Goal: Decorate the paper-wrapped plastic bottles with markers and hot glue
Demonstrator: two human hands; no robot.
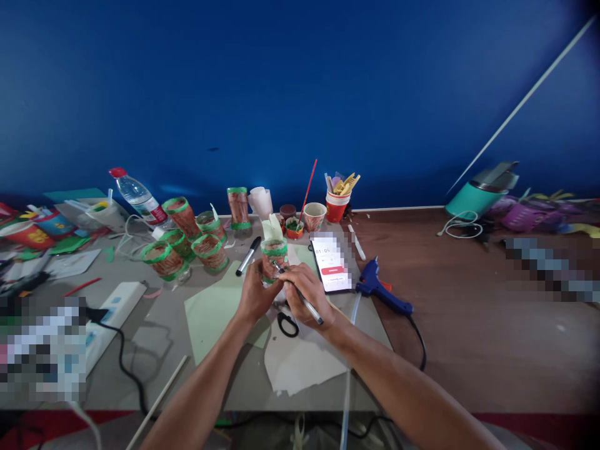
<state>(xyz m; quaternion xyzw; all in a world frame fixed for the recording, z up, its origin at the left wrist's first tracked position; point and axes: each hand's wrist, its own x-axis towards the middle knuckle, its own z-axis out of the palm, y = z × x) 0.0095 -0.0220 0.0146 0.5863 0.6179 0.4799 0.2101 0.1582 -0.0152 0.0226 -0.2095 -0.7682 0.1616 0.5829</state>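
My left hand (259,289) is wrapped round the lower side of a small brown cup (274,250) with a green painted rim. A pale, torn-looking piece stands up out of that cup. Between the fingers of my right hand (307,290) is a pen (307,305), its tip touching or very near the cup's side. Black scissor handles (287,325) show below my hands, the blades hidden. Light green paper (210,312) and white paper (304,365) lie beneath. A black marker (248,256) rests left of the cup.
Several brown-and-green cups (209,251) stand to the left beside a plastic bottle (140,197). At right are a phone (332,265), a blue glue gun (380,289) and a paper cup of utensils (338,206). A white power strip (112,319) lies left.
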